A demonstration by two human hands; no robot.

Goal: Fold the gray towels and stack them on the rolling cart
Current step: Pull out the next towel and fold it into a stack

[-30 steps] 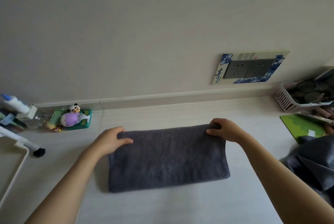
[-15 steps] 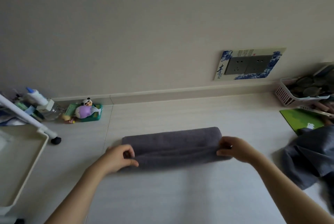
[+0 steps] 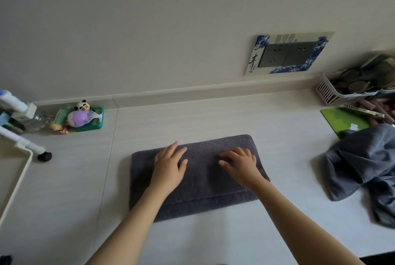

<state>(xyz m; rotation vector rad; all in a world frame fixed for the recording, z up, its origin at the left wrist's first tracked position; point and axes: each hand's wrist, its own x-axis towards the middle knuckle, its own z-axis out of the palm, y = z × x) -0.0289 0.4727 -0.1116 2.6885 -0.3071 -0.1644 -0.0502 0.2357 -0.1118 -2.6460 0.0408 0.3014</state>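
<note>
On the pale floor (image 3: 213, 115), centre of view: one folded gray towel (image 3: 198, 190), dark gray, oblong, long side running left to right, a folded layer edge visible along its near side. It lies flat, well apart from the wall.

Left hand (image 3: 168, 165): palm down on the left half of the towel, fingers spread and flat, grasping nothing. Right hand (image 3: 240, 164): palm down on the right half, fingers spread and slightly curled, pressing the cloth, grasping nothing. Both bare forearms enter from the near edge.

Right side, near the frame edge: a heap of unfolded gray towels (image 3: 363, 168), crumpled, touching the floor and overlapping the near corner of a green mat (image 3: 342, 119).

Far right, against the wall: a pink slatted basket (image 3: 329, 91) holding dark rounded items, too blurred to identify.

On the wall, right of centre: a gray socket panel (image 3: 286, 54) set in a blue-and-white patterned surround.

Left edge: the rolling cart (image 3: 15, 170), cream tray rim and a white leg ending in a black caster (image 3: 44, 156); only part shows. No towel is visible on the part in view.

Far left, by the skirting: a green tray (image 3: 97, 122) carrying a purple toy (image 3: 78, 118) and a small panda figure (image 3: 82, 105); bottles and small items (image 3: 15, 106) stand just left of it, partly cut off.
</note>
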